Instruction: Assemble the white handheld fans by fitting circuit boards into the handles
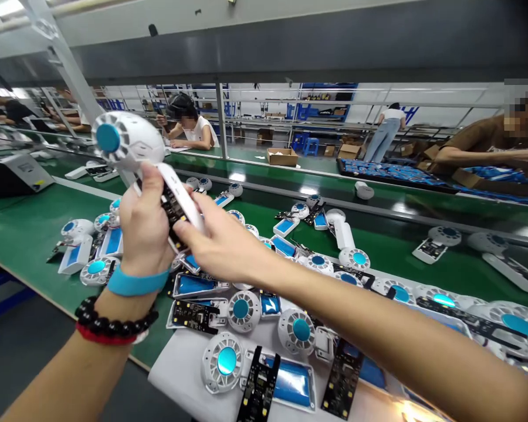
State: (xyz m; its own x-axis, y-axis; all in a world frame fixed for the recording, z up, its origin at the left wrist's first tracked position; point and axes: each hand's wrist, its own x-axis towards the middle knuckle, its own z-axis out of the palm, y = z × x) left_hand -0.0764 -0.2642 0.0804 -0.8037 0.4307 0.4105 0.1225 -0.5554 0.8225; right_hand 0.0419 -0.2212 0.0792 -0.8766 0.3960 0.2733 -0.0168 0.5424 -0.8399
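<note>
My left hand (144, 220) is closed around the neck of a white handheld fan (143, 138), its thumb on the front below the head. The fan is raised and tilted, and its round head has a blue centre disc. Along its uncovered handle lies a black circuit board (172, 205). My right hand (217, 234) grips the lower handle between thumb and fingers. Below my hands lie several more opened fans, one with a loose circuit board (259, 384) and a blue battery pouch (293, 381) in its handle shell.
Many fan parts cover the green bench (39, 217) and a white sheet (180, 363) at its front. Beyond runs a dark green conveyor (387, 205) with several fans. A black machine (15, 179) stands left. An overhead beam crosses above. Co-workers sit opposite; a box of blue parts (488, 176) is right.
</note>
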